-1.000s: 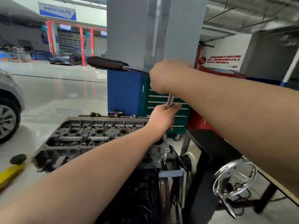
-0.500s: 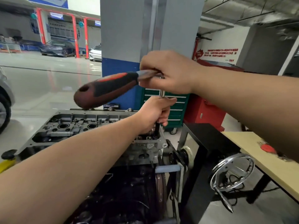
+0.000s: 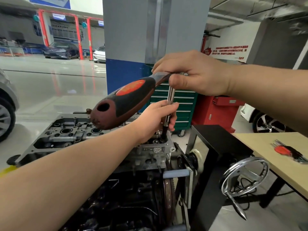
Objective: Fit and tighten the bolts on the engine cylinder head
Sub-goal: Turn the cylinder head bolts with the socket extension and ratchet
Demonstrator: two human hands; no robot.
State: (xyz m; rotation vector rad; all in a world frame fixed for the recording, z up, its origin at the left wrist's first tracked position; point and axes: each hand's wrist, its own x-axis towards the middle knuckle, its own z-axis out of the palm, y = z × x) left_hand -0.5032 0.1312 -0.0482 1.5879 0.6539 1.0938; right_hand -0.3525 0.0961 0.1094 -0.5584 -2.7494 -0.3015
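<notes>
- The grey cast-metal engine cylinder head [image 3: 66,135] lies flat on top of a dark engine block on a black stand, its open bores facing up, in the lower middle of the view.
- A pale wooden tabletop [image 3: 266,147] stands at the right, well apart from the head, with a red and black bundle of hex keys [image 3: 286,151] lying on it.
- A chrome handwheel [image 3: 246,175] hangs on the stand's right side, below the tabletop edge.
- The ratchet wrench with a black and red moulded handle [image 3: 123,102] points toward the camera and to the left, above the head.
- The right hand [image 3: 196,74] wraps over the wrench's head end, fingers curled on top and thumb pressed in front.
- The left hand [image 3: 155,119] pinches the upright chrome extension bar [image 3: 170,95] between thumb and fingers.
- The bar's dark socket end [image 3: 164,135] sits in a bolt recess at the cylinder head's near right corner.
</notes>
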